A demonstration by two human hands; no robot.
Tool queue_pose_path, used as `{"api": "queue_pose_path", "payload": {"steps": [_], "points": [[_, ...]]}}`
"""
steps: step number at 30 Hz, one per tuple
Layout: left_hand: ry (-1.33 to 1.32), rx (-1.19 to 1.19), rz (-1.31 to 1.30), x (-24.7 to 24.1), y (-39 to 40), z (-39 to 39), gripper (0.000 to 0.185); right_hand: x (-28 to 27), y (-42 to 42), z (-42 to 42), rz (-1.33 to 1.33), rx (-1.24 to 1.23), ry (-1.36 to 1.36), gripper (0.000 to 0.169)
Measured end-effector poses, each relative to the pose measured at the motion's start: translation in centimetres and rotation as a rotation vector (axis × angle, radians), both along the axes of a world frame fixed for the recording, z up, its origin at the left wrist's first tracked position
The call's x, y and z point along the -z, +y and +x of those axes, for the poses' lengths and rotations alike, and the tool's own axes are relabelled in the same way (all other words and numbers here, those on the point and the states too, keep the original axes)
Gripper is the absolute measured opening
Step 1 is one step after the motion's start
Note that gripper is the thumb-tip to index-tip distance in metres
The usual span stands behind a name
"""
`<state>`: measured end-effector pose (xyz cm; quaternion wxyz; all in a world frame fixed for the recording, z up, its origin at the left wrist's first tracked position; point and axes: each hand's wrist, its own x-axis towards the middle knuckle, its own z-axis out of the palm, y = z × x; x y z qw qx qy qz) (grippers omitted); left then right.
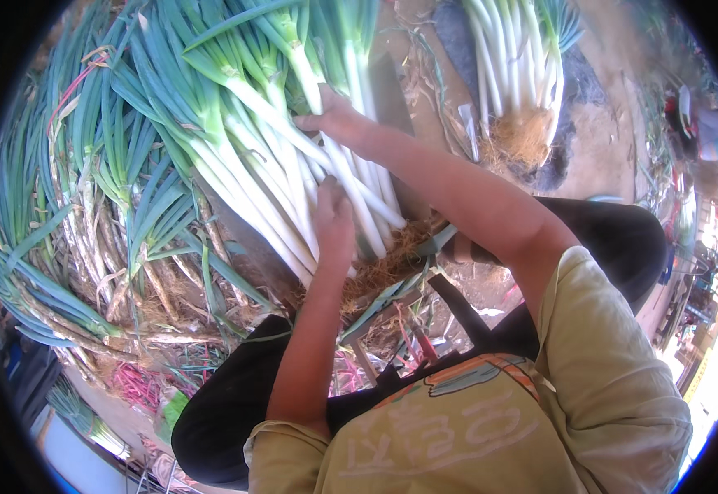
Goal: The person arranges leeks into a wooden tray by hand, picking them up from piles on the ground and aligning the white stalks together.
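Observation:
A spread of green onions with clean white stalks (257, 191) and brown roots lies in front of me, the leaves pointing away. My right hand (331, 114) is at the upper part of the white stalks, thumb and fingers around one of them. Lower down, nearer the roots, my left hand (334, 207) rests on the stalks with its fingers bent; whether it grips one is hidden. Two stalks cross over the others between my hands. The roots (396, 247) lie close to my knees.
Unpeeled green onions with dirty stalks (99, 247) are heaped at the left. A bunch of clean ones (519, 74) lies at the upper right on dark plastic sheeting. Pink ties (136, 386) lie at the lower left. A red string (75, 89) crosses the leaves at the upper left.

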<state>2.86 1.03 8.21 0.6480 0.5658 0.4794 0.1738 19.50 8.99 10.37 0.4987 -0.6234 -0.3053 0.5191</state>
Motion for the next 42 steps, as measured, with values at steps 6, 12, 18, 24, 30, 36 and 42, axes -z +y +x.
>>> {"api": "queue_pose_path", "payload": {"steps": [6,12,18,24,30,36,42], "points": [[-0.474,-0.012,-0.562,-6.1,2.4,1.2,0.049,-6.4,-1.1,-1.1,-0.058,0.030,0.290,0.050],[-0.382,-0.083,-0.260,-11.6,2.7,3.7,0.036,-9.5,1.1,1.4,0.191,0.113,0.562,0.047],[0.194,-0.056,0.168,-4.9,0.4,6.1,0.061,-5.6,0.7,3.5,-0.195,0.065,-0.653,0.074],[0.464,0.332,0.188,-1.7,-2.5,4.4,0.049,0.1,-3.1,5.4,-0.336,-0.189,-0.767,0.091],[0.232,0.592,0.844,-4.1,-1.6,4.4,0.029,1.7,-4.5,4.3,-0.343,-0.097,-0.817,0.089],[0.237,0.887,1.035,-0.4,-2.7,2.7,0.045,-0.4,-1.0,5.7,-0.315,-0.010,-0.759,0.086],[0.250,0.879,1.069,0.8,-2.9,3.0,0.040,-2.1,8.7,11.4,-0.244,0.251,-0.774,0.079]]}}
